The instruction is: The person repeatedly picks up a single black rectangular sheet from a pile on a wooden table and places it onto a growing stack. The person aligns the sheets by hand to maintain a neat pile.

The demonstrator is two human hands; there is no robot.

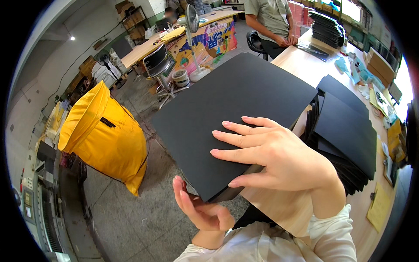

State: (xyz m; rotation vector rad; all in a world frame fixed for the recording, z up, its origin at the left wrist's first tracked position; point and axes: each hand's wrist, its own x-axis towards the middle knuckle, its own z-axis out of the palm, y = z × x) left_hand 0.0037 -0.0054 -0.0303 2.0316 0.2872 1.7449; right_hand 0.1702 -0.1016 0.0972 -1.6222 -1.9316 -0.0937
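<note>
A large black cardboard panel point(235, 94) with a visible thickness along its near edge lies in front of me, reaching out past the table's left side over the floor. Whether it is a box or a stack of sheets I cannot tell. My right hand point(266, 150) lies flat on its top, fingers spread. At the near left corner my left hand point(203, 209) is loosely cupped, palm turned up, its fingers extended beside the edge. Part of the left hand is hidden by the corner. To the right, a fanned pile of black panels point(347, 126) rests on the wooden table point(275, 209).
A bulging yellow sack point(104, 135) stands on the grey floor at left. Farther off are a standing fan point(192, 19), a black chair point(157, 61) and a bucket point(180, 78). Another person point(268, 22) is by the table's far end, near a tall black stack point(326, 28).
</note>
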